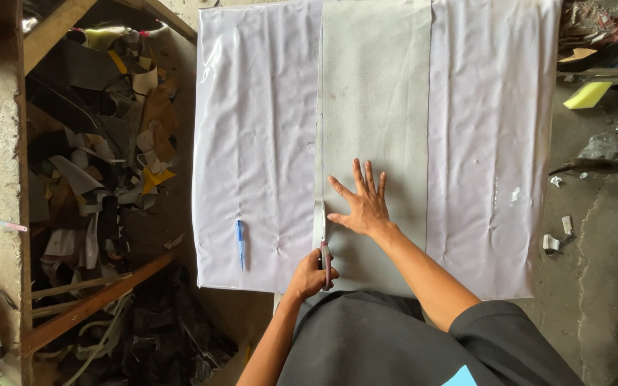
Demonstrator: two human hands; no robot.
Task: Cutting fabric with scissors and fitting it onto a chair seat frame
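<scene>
Grey fabric strip (377, 107) under flat right hand (361, 207), left hand (309, 275) w/ scissors (323, 243).

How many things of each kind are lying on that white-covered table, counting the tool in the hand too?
Grey cloth strip: 1
Scissors, held in the left hand: 1
Blue pen: 1
White cover sheet: 1
Total: 4
The right hand lies flat on the grey cloth.
</scene>
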